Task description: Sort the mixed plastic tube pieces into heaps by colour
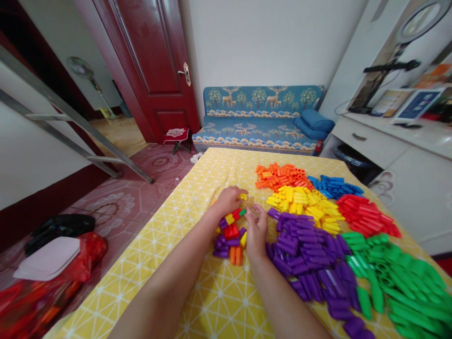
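Between my hands lies a small mixed group of plastic tube-shaped building pieces: purple pieces, red pieces and orange pieces. A joined row of purple, yellow, red and green pieces slants just below my left hand. My left hand is curled over the far side of the group, its fingers around a small yellow piece. At the right side, my right hand has its thumb and fingers bent together near the row's green end; what they hold is hidden.
Sorted heaps cover the table's right side: orange, blue, yellow, red, purple and green. A blue sofa stands beyond the patterned tablecloth. A metal ladder leans at left.
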`<action>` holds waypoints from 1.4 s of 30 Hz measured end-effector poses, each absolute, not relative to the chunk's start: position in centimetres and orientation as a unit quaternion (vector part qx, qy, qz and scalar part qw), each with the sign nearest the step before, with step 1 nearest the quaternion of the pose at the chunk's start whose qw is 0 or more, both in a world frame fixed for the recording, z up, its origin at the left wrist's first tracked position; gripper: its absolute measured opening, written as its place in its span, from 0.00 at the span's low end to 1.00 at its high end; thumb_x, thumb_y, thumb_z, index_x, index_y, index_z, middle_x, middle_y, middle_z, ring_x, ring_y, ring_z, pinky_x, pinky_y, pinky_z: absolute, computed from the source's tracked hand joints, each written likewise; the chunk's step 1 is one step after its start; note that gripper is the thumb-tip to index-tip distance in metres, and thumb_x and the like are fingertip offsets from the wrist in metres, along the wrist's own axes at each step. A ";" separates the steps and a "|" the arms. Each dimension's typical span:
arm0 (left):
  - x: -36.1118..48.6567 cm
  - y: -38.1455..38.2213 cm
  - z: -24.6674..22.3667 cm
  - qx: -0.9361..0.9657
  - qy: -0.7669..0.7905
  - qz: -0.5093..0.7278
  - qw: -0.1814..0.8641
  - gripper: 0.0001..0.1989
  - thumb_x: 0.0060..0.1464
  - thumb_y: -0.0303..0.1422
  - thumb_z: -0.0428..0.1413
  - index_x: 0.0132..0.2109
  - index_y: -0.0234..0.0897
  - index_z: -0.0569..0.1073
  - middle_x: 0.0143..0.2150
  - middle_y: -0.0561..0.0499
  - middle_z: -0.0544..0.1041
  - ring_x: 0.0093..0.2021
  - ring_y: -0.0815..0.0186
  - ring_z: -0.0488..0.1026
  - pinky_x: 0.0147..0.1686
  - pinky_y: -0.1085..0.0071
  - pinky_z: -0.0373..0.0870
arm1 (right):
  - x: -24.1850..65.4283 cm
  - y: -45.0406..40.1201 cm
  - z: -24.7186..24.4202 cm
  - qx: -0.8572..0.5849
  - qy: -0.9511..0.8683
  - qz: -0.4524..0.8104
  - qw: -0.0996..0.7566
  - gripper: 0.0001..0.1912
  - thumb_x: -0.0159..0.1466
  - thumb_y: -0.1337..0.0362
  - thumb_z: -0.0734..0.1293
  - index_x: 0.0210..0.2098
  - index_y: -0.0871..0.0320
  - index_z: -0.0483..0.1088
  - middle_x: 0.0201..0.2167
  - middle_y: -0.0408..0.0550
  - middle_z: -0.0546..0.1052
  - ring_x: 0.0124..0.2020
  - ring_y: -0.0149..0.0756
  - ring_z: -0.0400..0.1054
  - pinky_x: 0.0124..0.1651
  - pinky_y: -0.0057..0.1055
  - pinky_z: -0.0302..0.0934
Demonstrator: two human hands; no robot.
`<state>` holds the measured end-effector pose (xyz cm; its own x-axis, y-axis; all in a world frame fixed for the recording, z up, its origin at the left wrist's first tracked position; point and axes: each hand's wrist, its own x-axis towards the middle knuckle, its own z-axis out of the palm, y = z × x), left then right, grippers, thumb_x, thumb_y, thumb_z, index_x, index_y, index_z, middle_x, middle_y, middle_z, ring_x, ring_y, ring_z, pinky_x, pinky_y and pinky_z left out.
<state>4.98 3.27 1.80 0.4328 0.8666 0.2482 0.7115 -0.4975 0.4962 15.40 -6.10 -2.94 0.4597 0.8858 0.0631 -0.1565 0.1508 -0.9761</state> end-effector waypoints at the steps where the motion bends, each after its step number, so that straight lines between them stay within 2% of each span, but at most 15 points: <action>1: 4.7 2.9 1.8 0.822 0.472 0.263 0.178 0.19 0.51 0.28 0.57 0.52 0.41 0.77 0.47 0.46 0.79 0.48 0.59 0.75 0.54 0.63 0.69 | 15.4 -6.1 -3.0 -0.522 -0.346 0.386 0.678 0.25 0.60 0.51 0.65 0.52 0.57 0.63 0.57 0.58 0.70 0.54 0.42 0.68 0.55 0.40 0.64; 4: 3.8 1.7 1.8 0.777 0.465 0.344 0.247 0.20 0.54 0.33 0.57 0.55 0.39 0.73 0.46 0.48 0.79 0.44 0.63 0.75 0.49 0.67 0.71 | 15.3 -6.0 -3.0 -0.509 -0.342 0.387 0.688 0.24 0.61 0.52 0.64 0.52 0.57 0.63 0.56 0.58 0.70 0.53 0.41 0.69 0.53 0.39 0.64; 6: 3.4 1.3 2.0 0.747 0.459 0.395 0.274 0.19 0.54 0.37 0.58 0.53 0.38 0.73 0.44 0.48 0.79 0.42 0.65 0.75 0.46 0.69 0.71 | 15.3 -6.1 -2.9 -0.511 -0.339 0.382 0.691 0.23 0.60 0.53 0.64 0.51 0.58 0.64 0.54 0.56 0.71 0.49 0.40 0.70 0.51 0.38 0.65; 10: 3.9 2.5 2.6 0.706 0.468 0.453 0.279 0.19 0.50 0.40 0.62 0.48 0.36 0.75 0.43 0.48 0.79 0.39 0.66 0.74 0.41 0.72 0.72 | 15.4 -6.4 -2.5 -0.540 -0.372 0.366 0.661 0.16 0.60 0.53 0.62 0.41 0.59 0.70 0.39 0.51 0.76 0.38 0.39 0.71 0.42 0.36 0.66; 13: 5.8 4.3 3.4 0.725 0.468 0.418 0.286 0.21 0.47 0.39 0.64 0.47 0.35 0.77 0.40 0.47 0.80 0.36 0.66 0.74 0.37 0.73 0.72 | 15.2 -6.7 -2.2 -0.543 -0.461 0.340 0.614 0.12 0.62 0.57 0.60 0.33 0.57 0.71 0.32 0.47 0.76 0.36 0.39 0.70 0.42 0.35 0.64; 16: 8.6 5.8 4.1 0.789 0.440 0.336 0.265 0.21 0.46 0.38 0.65 0.48 0.35 0.78 0.39 0.48 0.81 0.34 0.66 0.75 0.38 0.71 0.72 | 14.9 -6.8 -2.1 -0.537 -0.541 0.312 0.566 0.08 0.60 0.62 0.62 0.32 0.57 0.72 0.32 0.47 0.76 0.36 0.38 0.70 0.43 0.34 0.62; 21: 13.8 7.1 4.9 0.836 0.421 0.272 0.224 0.22 0.47 0.39 0.65 0.49 0.36 0.78 0.45 0.46 0.81 0.40 0.61 0.76 0.46 0.66 0.72 | 14.7 -6.8 -2.4 -0.528 -0.556 0.317 0.558 0.08 0.60 0.66 0.61 0.33 0.58 0.72 0.30 0.46 0.75 0.31 0.36 0.68 0.37 0.30 0.61; 23: 15.5 7.1 4.9 0.833 0.426 0.263 0.235 0.24 0.47 0.38 0.66 0.51 0.34 0.77 0.46 0.43 0.80 0.43 0.58 0.77 0.49 0.63 0.72 | 14.7 -6.9 -2.4 -0.520 -0.547 0.330 0.567 0.09 0.60 0.67 0.61 0.37 0.58 0.73 0.32 0.46 0.77 0.33 0.36 0.69 0.37 0.30 0.61; 25: 16.4 7.0 4.7 0.811 0.422 0.290 0.283 0.31 0.46 0.37 0.66 0.58 0.32 0.72 0.52 0.39 0.77 0.44 0.57 0.77 0.48 0.61 0.73 | 14.7 -7.0 -2.3 -0.508 -0.537 0.343 0.579 0.12 0.59 0.68 0.62 0.42 0.58 0.72 0.37 0.47 0.78 0.36 0.38 0.71 0.39 0.31 0.62; 27: 16.1 6.7 4.7 0.780 0.391 0.346 0.344 0.36 0.48 0.39 0.65 0.63 0.34 0.66 0.60 0.35 0.71 0.47 0.56 0.77 0.47 0.62 0.74 | 14.8 -7.1 -2.4 -0.507 -0.541 0.338 0.580 0.11 0.59 0.67 0.63 0.40 0.58 0.73 0.37 0.47 0.78 0.37 0.38 0.71 0.40 0.31 0.62; 30: 12.7 5.4 4.9 0.743 0.343 0.418 0.394 0.32 0.54 0.42 0.60 0.63 0.39 0.66 0.65 0.38 0.65 0.54 0.55 0.73 0.48 0.62 0.74 | 14.9 -6.9 -2.6 -0.515 -0.563 0.315 0.564 0.08 0.60 0.66 0.62 0.34 0.57 0.73 0.32 0.47 0.76 0.34 0.37 0.69 0.40 0.32 0.62; 34: 4.4 1.4 5.2 0.731 0.423 0.417 0.335 0.28 0.56 0.47 0.57 0.59 0.39 0.70 0.60 0.40 0.71 0.57 0.53 0.71 0.55 0.56 0.69 | 15.1 -6.4 -2.9 -0.528 -0.534 0.299 0.588 0.08 0.60 0.64 0.62 0.33 0.57 0.72 0.33 0.48 0.76 0.37 0.39 0.70 0.45 0.36 0.63; 37: -1.0 -3.0 4.8 0.763 0.469 0.369 0.250 0.33 0.53 0.50 0.59 0.61 0.38 0.69 0.60 0.39 0.71 0.60 0.50 0.68 0.60 0.52 0.64 | 15.2 -6.2 -2.8 -0.546 -0.486 0.274 0.625 0.11 0.60 0.60 0.62 0.37 0.58 0.72 0.38 0.51 0.75 0.41 0.40 0.69 0.47 0.38 0.63; 39: -2.7 -6.1 4.1 0.805 0.462 0.313 0.201 0.42 0.47 0.53 0.62 0.65 0.40 0.63 0.65 0.38 0.65 0.65 0.47 0.61 0.63 0.49 0.58 | 15.2 -6.2 -2.6 -0.554 -0.458 0.270 0.640 0.14 0.61 0.57 0.62 0.41 0.59 0.71 0.41 0.53 0.75 0.43 0.41 0.69 0.48 0.39 0.64; 42: -2.6 -9.9 2.6 0.849 0.450 0.238 0.142 0.55 0.36 0.59 0.64 0.69 0.44 0.56 0.72 0.37 0.51 0.70 0.41 0.48 0.65 0.44 0.52 | 15.1 -6.3 -2.3 -0.547 -0.438 0.301 0.647 0.20 0.62 0.54 0.61 0.47 0.60 0.69 0.47 0.57 0.74 0.48 0.42 0.69 0.49 0.39 0.65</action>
